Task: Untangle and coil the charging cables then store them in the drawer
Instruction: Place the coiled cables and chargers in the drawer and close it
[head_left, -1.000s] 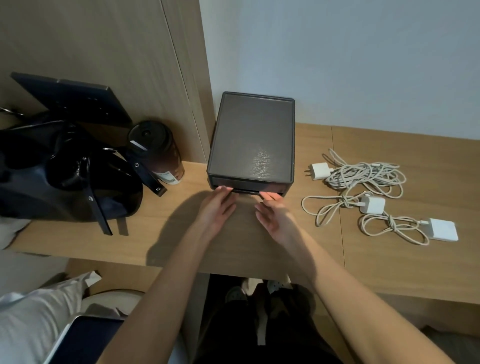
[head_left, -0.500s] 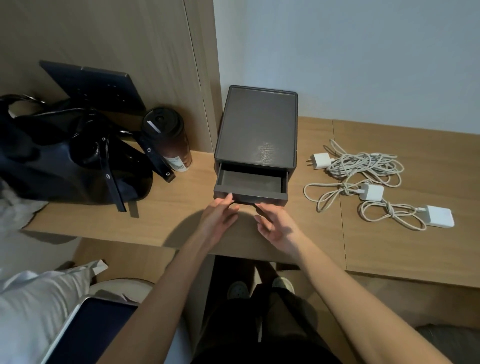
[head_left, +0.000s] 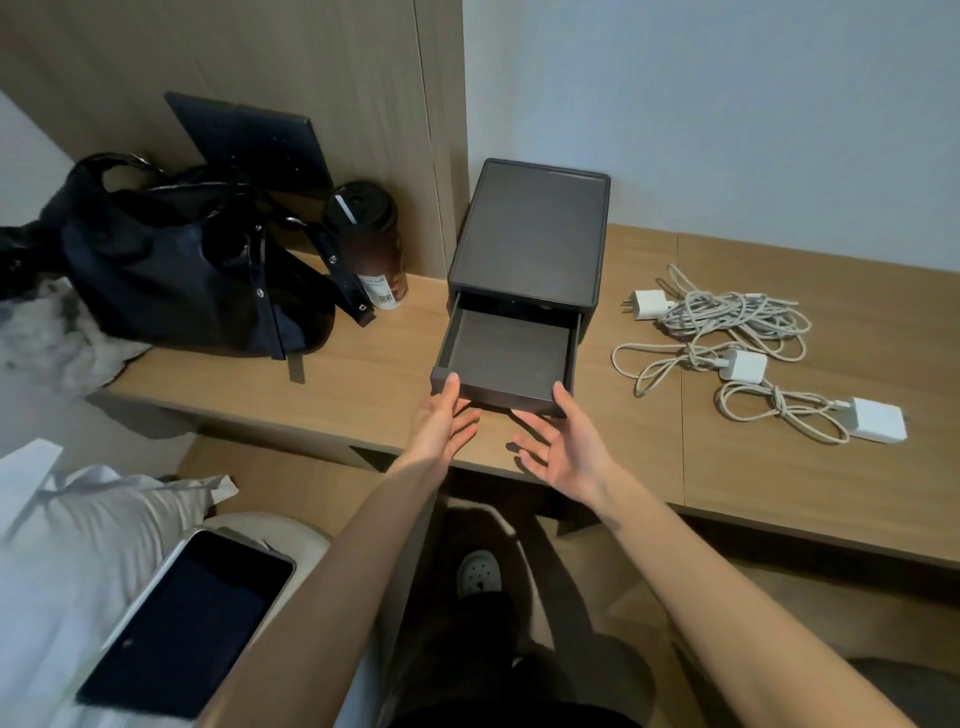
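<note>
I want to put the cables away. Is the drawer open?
Open: the drawer sticks out of the dark box, and its bare floor shows.

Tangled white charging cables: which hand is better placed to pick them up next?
Right, probably. The tangled white charging cables lie beside the open dark grey drawer, on the side of the right hand. Both hands are open at its front; the left hand would have to cross over it.

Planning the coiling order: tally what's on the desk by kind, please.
White charger plugs: 3
Cable tangle: 1, separate cables uncountable
Drawer unit: 1
Black bag: 1
Bottle: 1
Dark panel: 1
Total: 8
</note>
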